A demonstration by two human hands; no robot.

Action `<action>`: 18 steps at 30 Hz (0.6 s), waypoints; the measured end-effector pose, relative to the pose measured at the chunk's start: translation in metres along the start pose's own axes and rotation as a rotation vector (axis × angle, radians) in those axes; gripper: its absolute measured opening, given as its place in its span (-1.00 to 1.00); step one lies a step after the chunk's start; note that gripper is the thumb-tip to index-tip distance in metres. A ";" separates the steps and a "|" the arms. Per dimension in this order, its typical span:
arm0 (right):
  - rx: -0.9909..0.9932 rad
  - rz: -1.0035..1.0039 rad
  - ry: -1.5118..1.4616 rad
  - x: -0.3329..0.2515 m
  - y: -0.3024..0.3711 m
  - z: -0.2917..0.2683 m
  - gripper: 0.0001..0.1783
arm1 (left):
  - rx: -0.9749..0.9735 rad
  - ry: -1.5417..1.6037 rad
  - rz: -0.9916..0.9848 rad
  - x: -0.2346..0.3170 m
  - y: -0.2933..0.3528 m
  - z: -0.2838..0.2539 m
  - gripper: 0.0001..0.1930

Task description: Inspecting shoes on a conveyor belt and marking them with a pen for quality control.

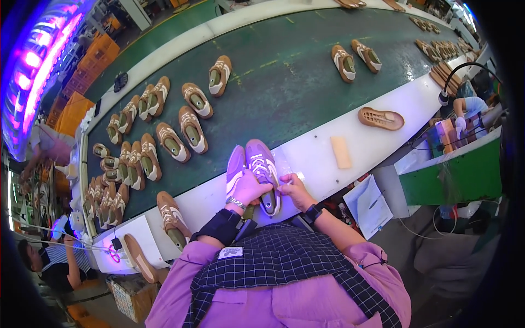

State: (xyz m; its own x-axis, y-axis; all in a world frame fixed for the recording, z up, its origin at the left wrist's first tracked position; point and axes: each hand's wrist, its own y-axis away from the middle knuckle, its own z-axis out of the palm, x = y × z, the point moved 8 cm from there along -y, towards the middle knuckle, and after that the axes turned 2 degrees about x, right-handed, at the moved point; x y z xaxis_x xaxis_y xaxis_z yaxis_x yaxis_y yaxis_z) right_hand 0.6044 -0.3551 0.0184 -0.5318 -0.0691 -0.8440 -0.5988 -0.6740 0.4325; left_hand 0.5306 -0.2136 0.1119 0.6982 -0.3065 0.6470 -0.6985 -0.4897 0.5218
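Right in front of me a tan-and-white lace-up sneaker (260,157) stands with its toe pointing away, a green insert in its opening. My left hand (249,187) grips it, the thumb lying over the tongue near the opening. A second sneaker (235,167) of the same kind rests close against its left side, partly covered by that hand. My right hand (296,192) is closed in a pinch at the right side of the first sneaker's collar. Whatever is between its fingertips is too small to make out.
A green conveyor belt (284,93) carries several pairs of sneakers (192,128), mostly at left. On the white ledge (311,156) lie a pale yellow block (340,152) and a brown sole (381,118). Another sneaker (171,216) stands at left. Co-workers sit beyond both ends.
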 end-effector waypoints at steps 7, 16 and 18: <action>0.020 0.068 -0.201 -0.009 0.005 -0.010 -0.53 | -0.110 0.520 -0.016 -0.019 -0.001 0.002 -0.58; -0.201 -0.141 -0.147 -0.072 0.033 0.006 -0.42 | -0.272 0.831 0.145 -0.030 0.004 0.002 -0.35; -0.241 -0.145 -0.136 -0.081 0.038 0.010 -0.42 | -0.270 0.889 0.169 -0.034 0.007 0.004 -0.32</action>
State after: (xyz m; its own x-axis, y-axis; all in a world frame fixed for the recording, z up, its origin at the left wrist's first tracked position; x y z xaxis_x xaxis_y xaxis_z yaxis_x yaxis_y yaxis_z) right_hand 0.6189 -0.3683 0.1066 -0.5358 0.1287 -0.8345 -0.5237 -0.8259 0.2089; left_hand 0.5031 -0.2094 0.0917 0.2865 0.4328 0.8547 -0.8703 -0.2555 0.4211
